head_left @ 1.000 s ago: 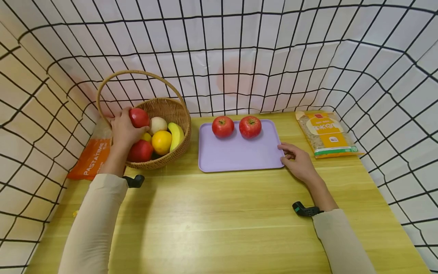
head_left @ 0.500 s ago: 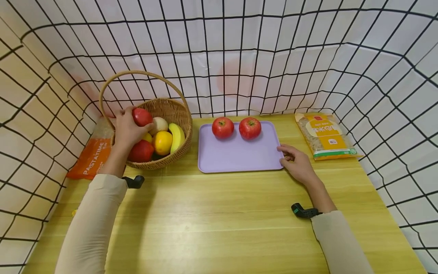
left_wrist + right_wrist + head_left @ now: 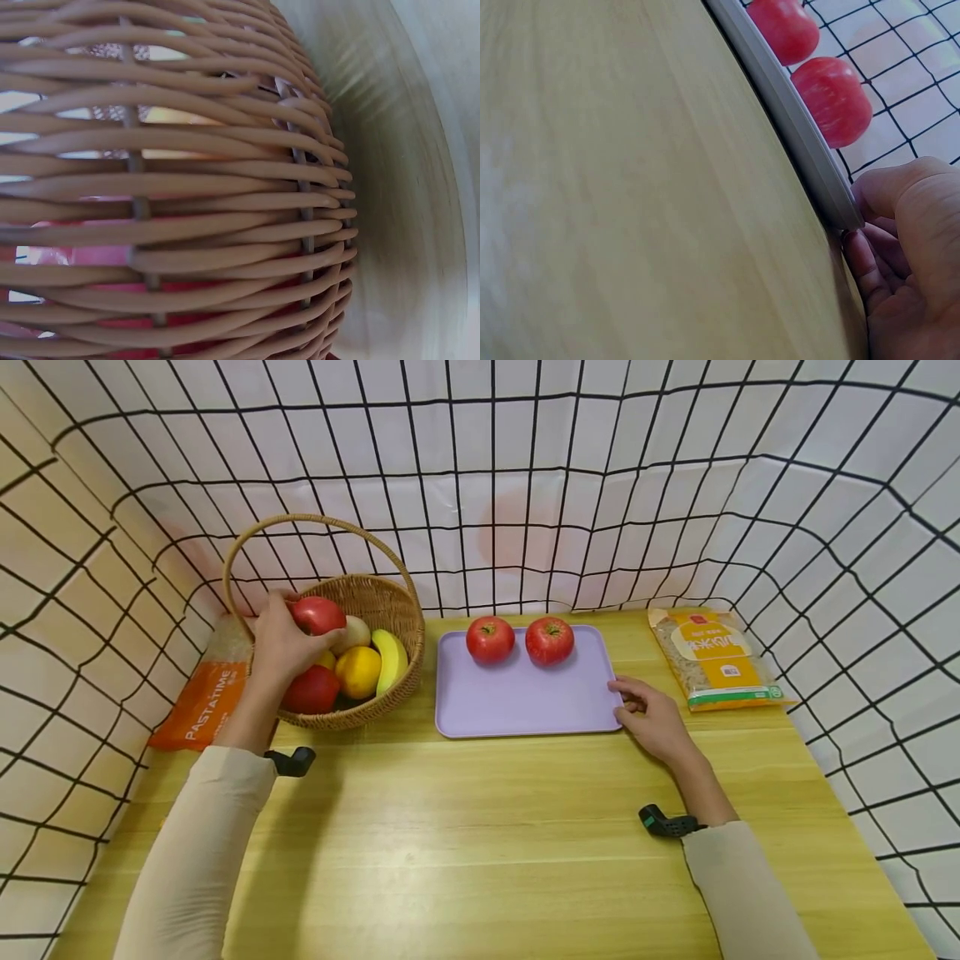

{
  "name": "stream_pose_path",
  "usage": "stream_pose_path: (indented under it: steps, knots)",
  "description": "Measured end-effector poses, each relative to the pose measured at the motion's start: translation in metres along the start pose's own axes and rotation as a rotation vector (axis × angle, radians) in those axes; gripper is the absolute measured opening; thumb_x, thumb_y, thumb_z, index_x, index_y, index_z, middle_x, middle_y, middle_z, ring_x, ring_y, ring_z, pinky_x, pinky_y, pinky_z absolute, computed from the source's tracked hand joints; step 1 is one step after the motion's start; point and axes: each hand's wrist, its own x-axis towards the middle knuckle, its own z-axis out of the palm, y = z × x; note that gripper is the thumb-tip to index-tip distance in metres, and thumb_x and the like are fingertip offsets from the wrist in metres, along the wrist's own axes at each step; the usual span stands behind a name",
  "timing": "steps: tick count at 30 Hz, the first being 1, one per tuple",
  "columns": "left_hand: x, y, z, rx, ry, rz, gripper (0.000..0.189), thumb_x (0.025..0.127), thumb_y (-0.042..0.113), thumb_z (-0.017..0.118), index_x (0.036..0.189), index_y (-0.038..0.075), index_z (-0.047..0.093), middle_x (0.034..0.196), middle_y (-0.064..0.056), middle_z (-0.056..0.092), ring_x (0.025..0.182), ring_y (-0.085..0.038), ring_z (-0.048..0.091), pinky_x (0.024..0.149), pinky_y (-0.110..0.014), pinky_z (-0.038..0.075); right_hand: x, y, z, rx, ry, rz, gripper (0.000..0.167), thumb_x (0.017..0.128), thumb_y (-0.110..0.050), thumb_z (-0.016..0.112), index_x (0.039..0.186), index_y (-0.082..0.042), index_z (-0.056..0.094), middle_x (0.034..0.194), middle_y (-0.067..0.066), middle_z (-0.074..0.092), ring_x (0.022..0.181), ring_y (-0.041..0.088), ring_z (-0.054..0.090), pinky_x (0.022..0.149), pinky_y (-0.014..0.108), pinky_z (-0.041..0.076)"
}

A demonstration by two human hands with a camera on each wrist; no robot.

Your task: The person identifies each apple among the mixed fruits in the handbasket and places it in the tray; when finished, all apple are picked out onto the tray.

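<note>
In the head view my left hand (image 3: pixel 285 639) grips a red apple (image 3: pixel 318 615) at the upper left of the wicker basket (image 3: pixel 375 597). Around it in the basket lie another red apple (image 3: pixel 311 690), an orange (image 3: pixel 358 672), a banana (image 3: pixel 391 662) and a pale round fruit (image 3: pixel 357 633). The left wrist view shows mostly the basket's woven wall (image 3: pixel 210 187); the hand is out of sight there. My right hand (image 3: pixel 654 717) pinches the right edge of the lilac tray (image 3: pixel 525 710), thumb and fingers at its rim (image 3: pixel 840 191). Two red apples (image 3: pixel 490 639) stand along the tray's back.
An orange pasta bag (image 3: pixel 202 706) lies left of the basket, partly behind my arm. A yellow grain bag (image 3: pixel 712 656) lies right of the tray. A white wall sheet with black grid lines (image 3: pixel 525 485) encloses the wooden table (image 3: pixel 465 835) at the back and sides.
My left hand and the red apple in it have shifted slightly right and up within the basket, covering more of the pale fruit. The right hand keeps its hold on the tray.
</note>
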Motion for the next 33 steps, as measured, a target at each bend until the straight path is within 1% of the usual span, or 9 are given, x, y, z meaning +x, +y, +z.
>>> stream_pose_path:
  steps: [2, 5, 8, 13, 19, 22, 28, 30, 33]
  knots:
    - [-0.003, 0.001, -0.001, -0.007, 0.011, 0.005, 0.094, 0.081, 0.047, 0.082, 0.148, 0.003, 0.034, 0.144, -0.026, 0.046, 0.13, -0.043, 0.045, 0.107, -0.065, 0.044, 0.0, 0.0, 0.0, 0.0, -0.001, -0.004, 0.044, 0.098, -0.007, 0.064, 0.142, -0.006, 0.061, 0.156, 0.016, 0.05, 0.107, 0.023, 0.054, 0.079, 0.003, 0.041]
    - [-0.008, 0.004, -0.002, -0.022, 0.026, 0.022, 0.095, 0.08, 0.051, 0.083, 0.148, 0.004, 0.036, 0.143, -0.024, 0.049, 0.129, -0.041, 0.047, 0.107, -0.064, 0.043, 0.0, 0.0, 0.0, 0.0, -0.002, -0.008, 0.044, 0.098, -0.007, 0.064, 0.142, -0.005, 0.061, 0.156, 0.016, 0.049, 0.108, 0.024, 0.055, 0.079, 0.003, 0.042]
    - [-0.012, 0.006, -0.002, -0.035, 0.034, 0.037, 0.094, 0.08, 0.052, 0.083, 0.15, 0.008, 0.039, 0.144, -0.022, 0.051, 0.129, -0.04, 0.047, 0.107, -0.063, 0.042, 0.0, 0.0, -0.001, 0.0, -0.003, -0.007, 0.044, 0.099, -0.007, 0.064, 0.142, -0.006, 0.06, 0.157, 0.016, 0.049, 0.109, 0.024, 0.055, 0.079, 0.003, 0.041]
    - [-0.021, 0.011, -0.001, -0.057, 0.04, 0.053, 0.089, 0.08, 0.052, 0.082, 0.152, 0.015, 0.045, 0.145, -0.02, 0.053, 0.13, -0.039, 0.048, 0.105, -0.063, 0.045, 0.0, 0.0, -0.001, 0.002, -0.007, -0.002, 0.044, 0.099, -0.008, 0.063, 0.143, -0.006, 0.06, 0.158, 0.016, 0.048, 0.11, 0.025, 0.054, 0.08, 0.003, 0.04]
    - [-0.03, 0.017, 0.001, -0.104, 0.068, 0.09, 0.084, 0.079, 0.053, 0.084, 0.15, 0.019, 0.052, 0.145, -0.015, 0.055, 0.128, -0.034, 0.051, 0.102, -0.059, 0.049, 0.0, 0.0, 0.0, 0.012, -0.004, -0.012, 0.044, 0.098, -0.006, 0.063, 0.142, -0.004, 0.06, 0.157, 0.016, 0.048, 0.111, 0.025, 0.055, 0.079, 0.002, 0.041]
    - [-0.034, 0.022, 0.002, -0.139, 0.079, 0.107, 0.085, 0.077, 0.054, 0.085, 0.149, 0.02, 0.053, 0.146, -0.013, 0.057, 0.128, -0.032, 0.052, 0.102, -0.056, 0.05, 0.0, 0.0, 0.0, 0.016, -0.003, -0.012, 0.044, 0.098, -0.005, 0.063, 0.142, -0.004, 0.06, 0.157, 0.017, 0.048, 0.111, 0.026, 0.055, 0.079, 0.001, 0.041]
    - [-0.044, 0.033, 0.007, -0.192, 0.079, 0.103, 0.087, 0.075, 0.055, 0.087, 0.143, 0.017, 0.048, 0.144, -0.011, 0.058, 0.125, -0.03, 0.055, 0.103, -0.054, 0.051, 0.0, 0.0, -0.001, 0.014, -0.011, -0.002, 0.044, 0.099, -0.006, 0.063, 0.142, -0.004, 0.06, 0.158, 0.017, 0.047, 0.113, 0.027, 0.055, 0.08, 0.001, 0.041]
    - [-0.046, 0.037, 0.009, -0.192, 0.082, 0.116, 0.085, 0.074, 0.056, 0.086, 0.14, 0.017, 0.049, 0.142, -0.011, 0.06, 0.123, -0.029, 0.056, 0.102, -0.054, 0.051, 0.0, 0.0, -0.001, 0.014, -0.012, -0.001, 0.044, 0.099, -0.006, 0.063, 0.142, -0.004, 0.06, 0.158, 0.017, 0.047, 0.113, 0.027, 0.055, 0.08, 0.001, 0.04]
    - [-0.051, 0.044, 0.014, -0.206, 0.084, 0.153, 0.084, 0.073, 0.057, 0.087, 0.14, 0.019, 0.053, 0.14, -0.008, 0.063, 0.118, -0.028, 0.06, 0.098, -0.052, 0.054, 0.0, 0.0, -0.001, 0.014, -0.012, -0.003, 0.043, 0.099, -0.006, 0.063, 0.142, -0.004, 0.06, 0.158, 0.017, 0.048, 0.113, 0.027, 0.055, 0.08, 0.001, 0.041]
